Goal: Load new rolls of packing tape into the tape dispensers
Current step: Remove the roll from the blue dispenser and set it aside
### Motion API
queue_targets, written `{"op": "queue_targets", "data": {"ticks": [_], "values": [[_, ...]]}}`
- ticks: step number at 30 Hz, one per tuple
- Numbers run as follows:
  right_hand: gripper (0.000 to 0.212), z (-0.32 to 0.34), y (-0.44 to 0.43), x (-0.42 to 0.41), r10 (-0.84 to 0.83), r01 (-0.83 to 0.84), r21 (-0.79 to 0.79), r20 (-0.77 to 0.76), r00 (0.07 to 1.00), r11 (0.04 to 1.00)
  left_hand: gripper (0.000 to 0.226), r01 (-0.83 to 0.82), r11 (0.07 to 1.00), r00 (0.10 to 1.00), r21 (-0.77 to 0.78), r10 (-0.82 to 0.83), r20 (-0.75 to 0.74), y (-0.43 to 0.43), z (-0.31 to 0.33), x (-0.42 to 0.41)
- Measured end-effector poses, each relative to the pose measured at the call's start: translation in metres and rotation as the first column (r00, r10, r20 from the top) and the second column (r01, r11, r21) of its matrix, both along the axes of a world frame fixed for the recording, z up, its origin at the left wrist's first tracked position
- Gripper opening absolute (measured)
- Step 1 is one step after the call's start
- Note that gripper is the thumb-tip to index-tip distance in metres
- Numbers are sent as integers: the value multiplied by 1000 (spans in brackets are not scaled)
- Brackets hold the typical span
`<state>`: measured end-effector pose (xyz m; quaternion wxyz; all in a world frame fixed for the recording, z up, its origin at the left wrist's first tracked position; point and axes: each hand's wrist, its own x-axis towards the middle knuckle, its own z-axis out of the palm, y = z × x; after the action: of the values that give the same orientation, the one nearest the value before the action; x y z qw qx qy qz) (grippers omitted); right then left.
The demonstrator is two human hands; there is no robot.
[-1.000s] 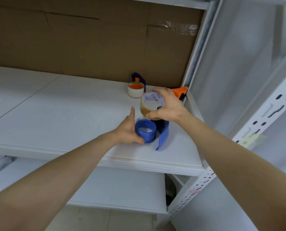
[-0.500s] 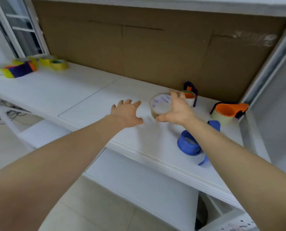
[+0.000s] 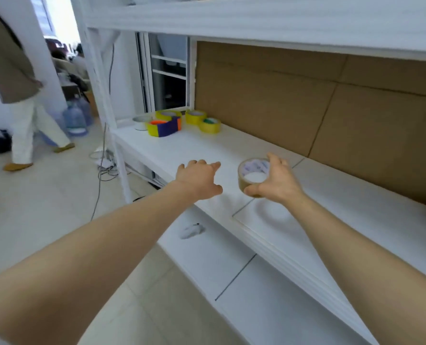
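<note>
My right hand (image 3: 275,181) grips a brown roll of packing tape (image 3: 250,176) with a white core, holding it just above the white shelf (image 3: 331,220). To its left, my left hand (image 3: 199,179) hovers over the shelf with fingers spread and holds nothing. At the far left end of the shelf lie several yellow tape rolls (image 3: 195,117) and a yellow roll in a purple and orange dispenser (image 3: 166,127). A white roll (image 3: 140,120) sits beside them.
Brown cardboard (image 3: 306,100) lines the back of the shelf, with another white shelf board (image 3: 256,18) above and a lower shelf (image 3: 232,265) below. A person (image 3: 18,83) walks on the floor at left near water bottles (image 3: 75,118) and loose cables (image 3: 102,165).
My view has swung left along the shelf, so the blue and orange dispensers have left the frame. My right hand still carries the brown roll; my left hand let go of the blue dispenser.
</note>
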<state>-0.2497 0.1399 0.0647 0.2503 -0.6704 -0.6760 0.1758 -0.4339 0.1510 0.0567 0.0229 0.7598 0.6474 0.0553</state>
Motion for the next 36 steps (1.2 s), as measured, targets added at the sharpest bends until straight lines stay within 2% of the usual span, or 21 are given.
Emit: {"op": "queue_targets", "data": {"ticks": [5,11,20,26,29,33,36], "values": [[106,-2,61,-86,42,-42,8,7,999,999,70,-81,997,996,3,81,24,45,0,-86],[104,-14,133,-151,64,-64,-10,18,998,998,69,-120,993,992,3,120,48,103,-12,-149],[74,-28,274,-222,17,-21,-40,-81,997,999,68,-136,990,990,26,136,21,237,-14,-217],[77,-36,353,-249,-31,26,-60,-74,997,998,59,-69,996,997,61,67,36,320,-8,-248],[79,-41,379,-254,-77,72,-101,-45,996,992,53,-62,998,997,29,60,56,354,-8,-256],[81,-50,406,-257,-140,139,-145,6,990,980,34,-8,1000,997,13,7,76,397,-10,-264],[82,-55,421,-264,-201,202,-161,24,979,966,42,33,999,997,10,-33,75,425,-11,-268]]}}
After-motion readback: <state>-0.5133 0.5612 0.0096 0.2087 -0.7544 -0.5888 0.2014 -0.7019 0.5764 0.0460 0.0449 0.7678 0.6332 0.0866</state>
